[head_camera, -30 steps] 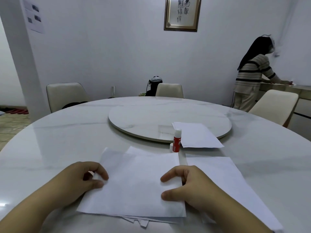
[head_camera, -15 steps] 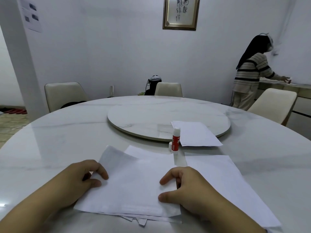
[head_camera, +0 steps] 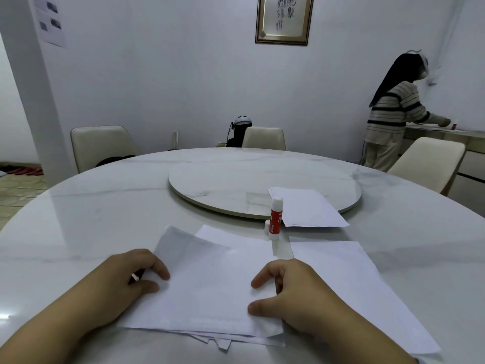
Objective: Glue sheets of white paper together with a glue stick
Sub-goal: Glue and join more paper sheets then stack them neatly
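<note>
A white top sheet (head_camera: 210,282) lies on a stack of white sheets (head_camera: 225,342) at the table's near edge. My left hand (head_camera: 123,285) pinches its left edge, with the fingers curled. At the sheet's right edge, my right hand (head_camera: 294,295) holds it between thumb and curled fingers. The sheet's far left corner is slightly raised. A red and white glue stick (head_camera: 276,216) stands upright just beyond the stack, uncapped, its cap (head_camera: 267,226) beside it. Another white sheet (head_camera: 354,285) lies flat to the right.
A further paper sheet (head_camera: 309,208) rests on the round turntable (head_camera: 236,185) in the middle of the marble table (head_camera: 91,211). Chairs (head_camera: 99,145) stand around it. A person (head_camera: 391,114) works at a counter at the far right.
The top sheet has slid slightly to the left over the stack under both hands. Both hands keep their hold on its edges.
</note>
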Demonstrator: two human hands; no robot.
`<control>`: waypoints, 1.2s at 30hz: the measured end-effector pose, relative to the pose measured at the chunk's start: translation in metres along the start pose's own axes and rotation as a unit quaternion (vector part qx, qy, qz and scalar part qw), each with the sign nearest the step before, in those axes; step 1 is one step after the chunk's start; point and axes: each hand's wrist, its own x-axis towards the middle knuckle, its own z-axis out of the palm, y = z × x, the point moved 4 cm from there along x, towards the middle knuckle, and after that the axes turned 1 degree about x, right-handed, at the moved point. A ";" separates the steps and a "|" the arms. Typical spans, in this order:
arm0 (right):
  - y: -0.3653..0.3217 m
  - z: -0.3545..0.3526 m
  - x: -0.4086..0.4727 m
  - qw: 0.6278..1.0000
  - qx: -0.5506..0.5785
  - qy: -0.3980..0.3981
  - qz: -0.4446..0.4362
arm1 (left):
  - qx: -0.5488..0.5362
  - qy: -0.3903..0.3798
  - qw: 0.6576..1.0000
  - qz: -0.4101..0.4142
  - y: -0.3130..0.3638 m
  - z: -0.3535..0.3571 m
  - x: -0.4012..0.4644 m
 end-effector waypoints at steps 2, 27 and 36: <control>-0.001 0.000 0.000 1.000 -0.006 0.003 -0.005 | 0.000 -0.003 1.000 0.000 0.001 0.000 0.000; -0.008 0.002 -0.007 0.995 -0.095 0.035 0.007 | 0.129 -0.035 0.989 -0.054 0.003 0.006 0.003; -0.021 0.051 0.028 0.970 -0.235 0.008 -0.060 | 0.120 -0.029 0.992 -0.033 0.054 0.057 0.012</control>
